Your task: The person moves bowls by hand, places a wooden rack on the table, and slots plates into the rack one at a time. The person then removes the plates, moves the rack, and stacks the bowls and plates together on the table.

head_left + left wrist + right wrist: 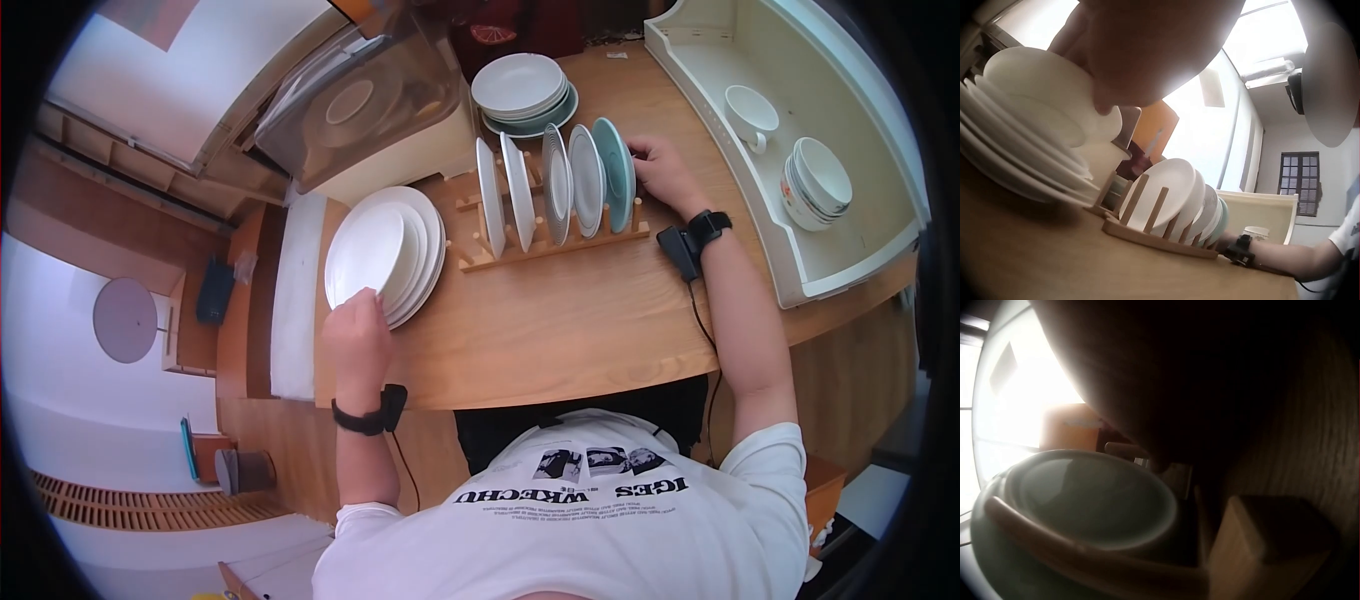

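My left hand (358, 335) pinches the near rim of the top white plate (364, 250) on a stack at the left. That plate is tilted over the other white plates (432, 262), its far side raised in the left wrist view. My right hand (665, 175) is at the right end of a wooden dish rack (560, 252), beside a green plate (618, 175); its fingertips are partly hidden, and I cannot tell what they grip. Two white plates (517, 190) and several grey-white plates (586, 180) stand upright in the rack, left of the green one.
Behind the rack is a pile of white and green plates (520, 85). A cream open cabinet (790, 270) at the right holds a white cup (750, 112) and stacked bowls (815, 185). A bin with a clear lid (370, 110) stands at the back left of the wooden table (560, 330).
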A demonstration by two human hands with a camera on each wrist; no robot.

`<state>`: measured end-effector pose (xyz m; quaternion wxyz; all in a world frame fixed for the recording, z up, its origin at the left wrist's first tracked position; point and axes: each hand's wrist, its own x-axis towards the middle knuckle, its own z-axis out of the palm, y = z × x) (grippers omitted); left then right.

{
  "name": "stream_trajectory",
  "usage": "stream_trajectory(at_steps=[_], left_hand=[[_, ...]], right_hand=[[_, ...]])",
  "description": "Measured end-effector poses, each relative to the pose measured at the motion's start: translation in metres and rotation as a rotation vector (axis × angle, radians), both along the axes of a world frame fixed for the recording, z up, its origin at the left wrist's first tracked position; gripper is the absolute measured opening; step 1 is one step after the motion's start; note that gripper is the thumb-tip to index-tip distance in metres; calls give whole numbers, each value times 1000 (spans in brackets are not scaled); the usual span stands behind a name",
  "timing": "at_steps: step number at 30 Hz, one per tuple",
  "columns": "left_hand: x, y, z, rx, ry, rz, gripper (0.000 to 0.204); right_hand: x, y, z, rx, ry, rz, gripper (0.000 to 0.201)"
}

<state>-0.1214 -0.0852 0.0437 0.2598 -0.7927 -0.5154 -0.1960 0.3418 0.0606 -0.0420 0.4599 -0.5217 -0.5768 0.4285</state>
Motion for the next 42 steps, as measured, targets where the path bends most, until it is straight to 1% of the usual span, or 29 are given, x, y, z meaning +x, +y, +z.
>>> stream_trajectory(at_steps=[4,7,8,11,12,15,16,19,20,23,24,26,31,36,39,42], left_hand=[[3,10,18,148,-104,-27,9],[7,21,32,194,-158,-26,12],[14,23,38,217,-242,3,19],[27,39,54,336,-449,9,23],[27,44,55,312,-552,60,26],[46,50,66,269,-882,99,27],[47,52,67,231,-952,81,28],[69,60,71,176,-1147,-9,30],[79,61,74,230,-1069,14,29],[101,71,72,293,-944,6,27],[110,69,73,274,-978,-14,27],[118,71,73,284,-973,-21,28],[126,72,72,297,-986,-52,28],[130,79,43,251,-882,-42,26],[134,83,26,289,-776,-74,26],[137,86,7,288,-720,-109,22]], right_hand=[[-4,-2,2,41,12,-10,20],[-1,-2,4,9,-15,15,24],[0,-2,4,2,-3,17,23],[0,-2,4,2,15,18,22],[0,-2,4,16,8,19,22],[-1,0,0,73,-19,0,20],[-2,1,-1,95,-30,-8,20],[1,4,-3,44,11,48,19],[1,4,-4,50,12,43,19],[-2,2,-2,57,19,32,19],[-3,0,0,54,21,30,19],[-3,-2,3,57,36,29,19],[0,3,-4,45,46,40,21],[2,6,-9,45,37,39,21],[1,5,-8,41,58,37,22],[2,6,-10,49,64,44,22]])
